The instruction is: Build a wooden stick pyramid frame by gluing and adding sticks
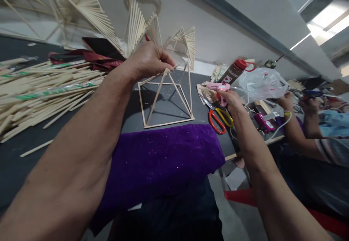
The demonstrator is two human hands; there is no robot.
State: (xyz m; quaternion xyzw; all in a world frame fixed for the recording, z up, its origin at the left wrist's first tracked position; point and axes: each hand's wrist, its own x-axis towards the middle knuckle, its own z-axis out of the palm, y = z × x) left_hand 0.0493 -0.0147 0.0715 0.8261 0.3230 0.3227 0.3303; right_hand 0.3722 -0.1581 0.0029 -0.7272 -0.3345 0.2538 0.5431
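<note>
A frame of thin wooden sticks [169, 123] stands on the dark table, with a four-sided base and slanted sticks rising from it. At its top, the fingers of my left hand [152, 57] are pinched together on a wooden stick [178, 66], mostly hidden behind them. My right hand [231, 101], off to the right, is wrapped round a pink glue gun [224, 87] whose nozzle points left. Just below the glue gun lie scissors with red and yellow handles [217, 123], beside a small light-coloured scrap pile [207, 93].
Many loose wooden sticks [54, 97] are heaped at left. Finished-looking stick structures [89, 12] stand along the wall. A red-capped bottle [234, 70] and a plastic bag [265, 83] sit back right. A purple cloth [166, 153] covers the front edge. Other people's hands [286, 101] work at right.
</note>
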